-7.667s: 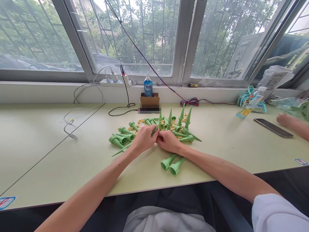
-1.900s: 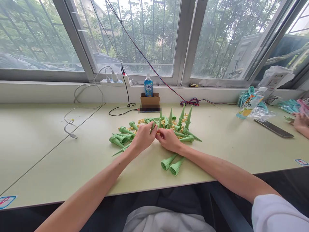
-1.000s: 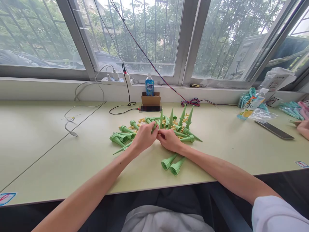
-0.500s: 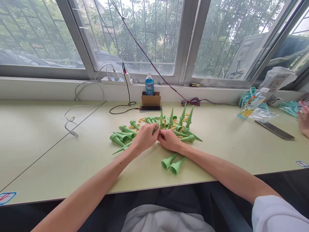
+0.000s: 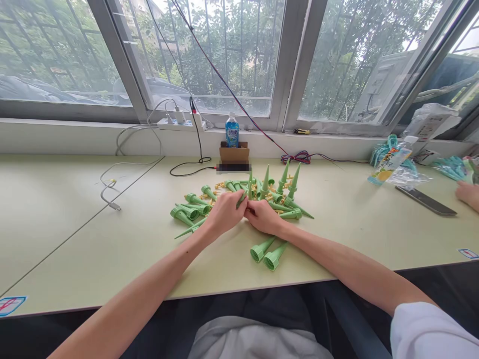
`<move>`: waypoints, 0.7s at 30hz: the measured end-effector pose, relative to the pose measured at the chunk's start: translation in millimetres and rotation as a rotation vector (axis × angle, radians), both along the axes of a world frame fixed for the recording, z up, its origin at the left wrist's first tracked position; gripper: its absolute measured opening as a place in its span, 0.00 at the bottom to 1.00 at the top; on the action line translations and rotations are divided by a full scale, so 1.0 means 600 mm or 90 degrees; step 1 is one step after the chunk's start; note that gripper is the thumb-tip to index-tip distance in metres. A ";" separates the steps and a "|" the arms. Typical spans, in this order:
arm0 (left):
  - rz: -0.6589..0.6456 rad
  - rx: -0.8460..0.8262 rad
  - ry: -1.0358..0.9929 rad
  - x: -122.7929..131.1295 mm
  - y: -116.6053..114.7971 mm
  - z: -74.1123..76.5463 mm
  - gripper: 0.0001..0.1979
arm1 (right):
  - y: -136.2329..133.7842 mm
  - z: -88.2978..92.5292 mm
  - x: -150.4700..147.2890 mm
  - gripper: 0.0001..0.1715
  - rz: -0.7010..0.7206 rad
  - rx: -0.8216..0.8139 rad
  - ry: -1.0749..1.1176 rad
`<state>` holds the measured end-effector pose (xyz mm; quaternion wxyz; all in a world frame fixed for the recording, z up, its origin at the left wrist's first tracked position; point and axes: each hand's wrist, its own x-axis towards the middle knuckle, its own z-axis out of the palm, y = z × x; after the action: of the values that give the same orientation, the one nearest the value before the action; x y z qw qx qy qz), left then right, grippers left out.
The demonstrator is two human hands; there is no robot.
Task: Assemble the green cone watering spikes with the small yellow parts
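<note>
My left hand (image 5: 226,210) is closed around a green plastic watering spike (image 5: 241,199), of which only a part shows above the fingers. Against it, my right hand (image 5: 264,216) is closed in a pinch at the near end of the spike; whatever lies between those fingertips is hidden. Several green spikes stand upright just beyond the hands, among them one spike (image 5: 265,182). Others lie on their sides to the left, such as a hollow-ended spike (image 5: 180,215). Small yellow fittings (image 5: 220,185) are scattered among them. Two spikes (image 5: 273,259) rest below my right wrist.
Behind the pile, a blue-labelled bottle (image 5: 232,130) stands in a small cardboard box (image 5: 234,152). Cables (image 5: 299,157) run along the sill and tabletop. At right are a tilted drink bottle (image 5: 392,160), a dark phone (image 5: 425,200) and another person's hand (image 5: 468,193).
My hands and the spike stay almost exactly in place. At the far right, the other person's hand has shifted a little to the left and down, with a pale green item near it.
</note>
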<state>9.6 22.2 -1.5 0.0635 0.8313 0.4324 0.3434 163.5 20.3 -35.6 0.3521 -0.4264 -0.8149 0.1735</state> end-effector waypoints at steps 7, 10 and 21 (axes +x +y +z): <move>-0.001 0.007 -0.007 0.000 0.000 0.001 0.17 | -0.001 0.002 0.002 0.16 -0.003 0.000 -0.022; 0.002 0.005 -0.005 -0.001 0.001 0.001 0.17 | -0.002 0.003 0.002 0.16 -0.002 -0.001 -0.031; -0.002 0.008 0.003 -0.001 0.000 -0.001 0.17 | -0.001 0.000 0.002 0.16 0.003 -0.003 -0.027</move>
<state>9.1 22.2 -1.9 0.0579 0.8333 0.4289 0.3440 164.4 19.8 -35.8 0.3335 -0.4290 -0.8228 0.1668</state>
